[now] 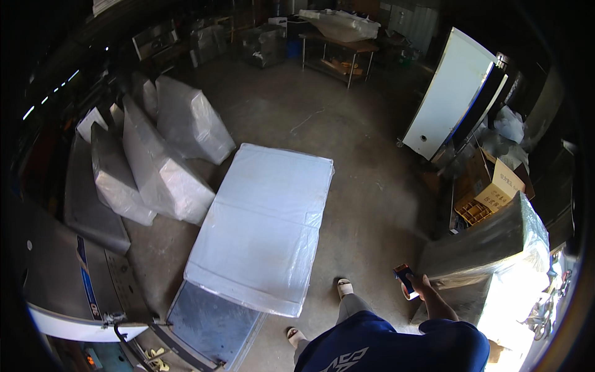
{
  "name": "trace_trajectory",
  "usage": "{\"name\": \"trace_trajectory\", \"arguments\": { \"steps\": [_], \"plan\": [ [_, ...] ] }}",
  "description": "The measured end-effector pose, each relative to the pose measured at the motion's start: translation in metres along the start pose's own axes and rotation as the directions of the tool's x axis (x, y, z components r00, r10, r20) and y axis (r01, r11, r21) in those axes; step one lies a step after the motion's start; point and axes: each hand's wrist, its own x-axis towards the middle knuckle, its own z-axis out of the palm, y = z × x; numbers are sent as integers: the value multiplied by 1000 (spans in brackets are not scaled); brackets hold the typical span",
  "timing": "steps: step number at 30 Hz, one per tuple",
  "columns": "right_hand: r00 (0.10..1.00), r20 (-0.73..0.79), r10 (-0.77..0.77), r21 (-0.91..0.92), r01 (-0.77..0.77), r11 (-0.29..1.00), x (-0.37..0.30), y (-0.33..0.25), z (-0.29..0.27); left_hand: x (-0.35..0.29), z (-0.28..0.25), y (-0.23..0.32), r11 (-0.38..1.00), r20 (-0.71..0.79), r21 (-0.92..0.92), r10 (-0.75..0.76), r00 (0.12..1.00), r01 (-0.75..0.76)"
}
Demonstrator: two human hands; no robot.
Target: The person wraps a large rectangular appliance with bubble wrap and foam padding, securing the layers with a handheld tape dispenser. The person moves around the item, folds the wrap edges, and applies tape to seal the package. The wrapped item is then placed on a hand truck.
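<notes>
My right hand (421, 286) is closed around a tape dispenser (406, 280), dark with orange-red edges and a pale roll below. It hangs out to my right, beside a plastic-wrapped block (477, 251). My left hand is out of view. In front of me and to the left lies a large flat rectangular panel (263, 217) covered in white wrap. It rests on a grey metal-topped surface (214, 322), which sticks out from under its near end. No hand touches the panel.
Several wrapped slabs (167, 167) lean at the left. A tall white panel (451, 93) stands at the right, with an open cardboard box (496, 186) nearer me. A table (347, 46) bearing a wrapped bundle is at the back. Concrete floor (353, 136) lies between.
</notes>
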Motion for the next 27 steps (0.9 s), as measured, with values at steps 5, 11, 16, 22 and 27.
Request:
{"name": "trace_trajectory", "arguments": {
  "steps": [5, 11, 16, 22, 27],
  "plan": [
    [993, 20, 119, 72, -121, 990, 68, -2, -1, -130, 230, 216, 973, 719, -211, 221, 659, -96],
    [980, -24, 199, 145, -194, 970, 192, -5, -24, -293, 392, 430, 944, 964, -243, 261, 53, -223],
    [955, 9, 297, 243, -290, 926, 339, 7, -39, -305, 448, 504, 923, 990, -66, 109, 92, -379],
    [997, -52, 64, 348, -42, 937, 470, -145, -43, -174, 580, 615, 996, 820, -32, 75, 568, -86],
    [993, -3, 122, 502, -104, 859, 605, -209, -50, -148, 703, 743, 979, 773, -29, 151, 617, -203]
  ]
}}
